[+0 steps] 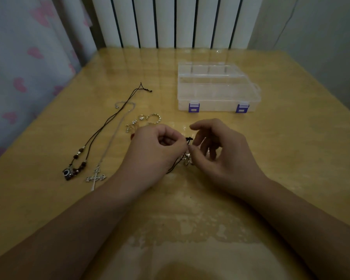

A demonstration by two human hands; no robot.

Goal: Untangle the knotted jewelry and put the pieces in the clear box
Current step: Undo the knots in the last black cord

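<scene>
Between my hands hangs a knotted piece: a black cord (173, 167) with a small silver pendant (187, 158). My left hand (154, 152) pinches the cord near its knotted end. My right hand (220, 152) pinches the pendant with thumb and a fingertip, its other fingers loosely curled. The clear box (216, 87) with purple latches stands closed just beyond my hands. To the left on the table lie a black cord necklace with beads and a camera charm (70, 173) and a silver chain with a cross pendant (95, 177).
Several rings and small gold pieces (143, 121) lie just beyond my left hand. The yellow wooden table (291, 148) has worn patches near me. A white radiator (170, 21) stands behind it, and a curtain with pink hearts (18, 67) hangs to the left.
</scene>
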